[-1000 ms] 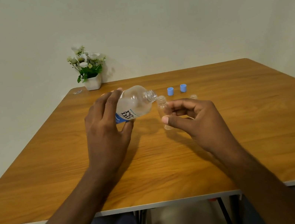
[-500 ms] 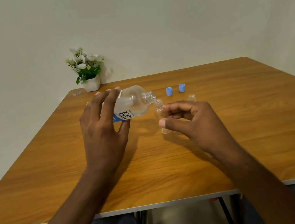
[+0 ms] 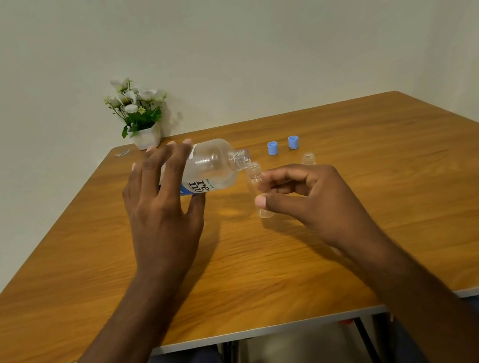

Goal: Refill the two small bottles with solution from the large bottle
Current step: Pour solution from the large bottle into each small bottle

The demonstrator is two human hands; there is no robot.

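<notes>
My left hand (image 3: 161, 207) grips the large clear bottle (image 3: 213, 166), which has a white and blue label. The bottle lies nearly on its side, its open neck pointing right and just over the mouth of a small clear bottle (image 3: 256, 183). My right hand (image 3: 313, 197) holds that small bottle upright above the table, thumb in front and fingers behind. A second small clear bottle (image 3: 308, 158) stands uncapped on the table behind my right hand. Two blue caps (image 3: 272, 148) (image 3: 293, 142) rest further back.
The wooden table (image 3: 396, 218) has its front edge close to me. A white pot of white flowers (image 3: 140, 115) stands at the back left, against the wall. A small clear item (image 3: 123, 153) lies beside the pot.
The large bottle has tipped a little further, so its neck now sits right over the small bottle's mouth. Both hands have shifted slightly left.
</notes>
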